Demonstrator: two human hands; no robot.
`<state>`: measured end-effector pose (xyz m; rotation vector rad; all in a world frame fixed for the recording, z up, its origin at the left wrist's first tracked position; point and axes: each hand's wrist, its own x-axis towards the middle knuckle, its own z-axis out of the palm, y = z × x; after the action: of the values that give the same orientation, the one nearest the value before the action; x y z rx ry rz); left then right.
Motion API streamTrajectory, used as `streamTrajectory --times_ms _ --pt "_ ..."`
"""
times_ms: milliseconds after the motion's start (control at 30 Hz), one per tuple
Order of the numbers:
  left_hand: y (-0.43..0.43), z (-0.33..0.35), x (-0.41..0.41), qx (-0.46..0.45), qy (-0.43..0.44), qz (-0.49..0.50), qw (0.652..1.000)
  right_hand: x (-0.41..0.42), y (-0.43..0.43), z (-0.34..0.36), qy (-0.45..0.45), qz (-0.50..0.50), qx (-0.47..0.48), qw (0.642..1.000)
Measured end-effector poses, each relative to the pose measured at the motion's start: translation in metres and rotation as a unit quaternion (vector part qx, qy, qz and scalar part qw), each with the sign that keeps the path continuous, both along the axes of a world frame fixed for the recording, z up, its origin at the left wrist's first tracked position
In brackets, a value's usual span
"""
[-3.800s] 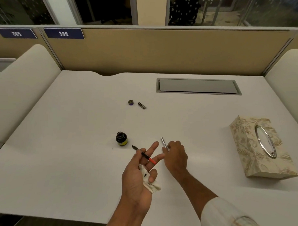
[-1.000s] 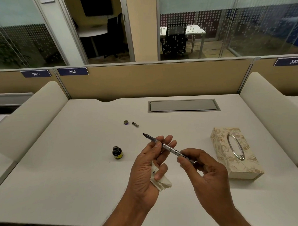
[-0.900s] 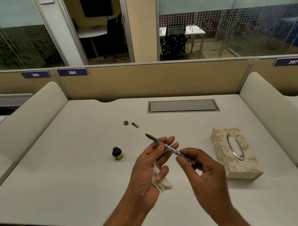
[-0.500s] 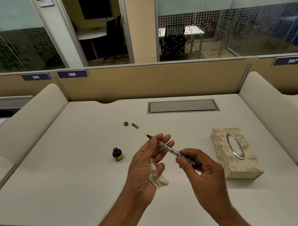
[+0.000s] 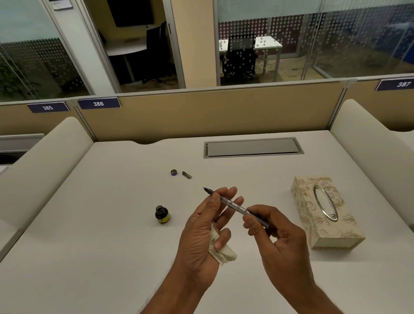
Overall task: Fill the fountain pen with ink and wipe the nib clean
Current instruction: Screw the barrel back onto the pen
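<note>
- The left hand [image 5: 201, 230] is held raised over the desk [image 5: 86, 231], palm turned to the right; the fountain pen [image 5: 233, 205] is pinched near its front end between the thumb and the index and middle fingers.
- A crumpled tissue [image 5: 222, 253] is kept against the same palm by the 2 curled lower fingers.
- The right hand [image 5: 279, 239] is held just right of the left, fingers curled; the pen's rear barrel is gripped between thumb and fingertips.
- The pen is thus held in the air by both hands, slanted; the nib [image 5: 205, 189] is pointed up and left, away from the person, and is touched by neither hand.
- The ink bottle [image 5: 162, 214] is seen uncapped and upright on the desk, left of the left hand and apart from it; a yellow label is noted, writing too small to be read.
- The bottle cap [image 5: 174, 172] and a small metal part [image 5: 186, 175] are found side by side farther back.
- A patterned tissue box [image 5: 325, 211] is recorded right of the right hand.
- Partition plates are read as 385 [image 5: 47, 107], 386 [image 5: 98, 103] and 387 [image 5: 403, 84].
</note>
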<state>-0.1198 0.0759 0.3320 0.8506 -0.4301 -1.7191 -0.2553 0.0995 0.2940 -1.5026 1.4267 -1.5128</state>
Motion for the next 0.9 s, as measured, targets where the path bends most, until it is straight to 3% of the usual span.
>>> streamTrajectory --times_ms 333,900 --pt "-0.003 0.002 0.007 0.002 0.011 0.015 1.0 0.013 -0.006 0.002 -0.042 0.036 0.064 0.996" --pt "-0.008 -0.001 0.016 0.001 0.014 0.028 1.0 0.027 -0.017 0.008 -0.044 0.045 0.068 0.996"
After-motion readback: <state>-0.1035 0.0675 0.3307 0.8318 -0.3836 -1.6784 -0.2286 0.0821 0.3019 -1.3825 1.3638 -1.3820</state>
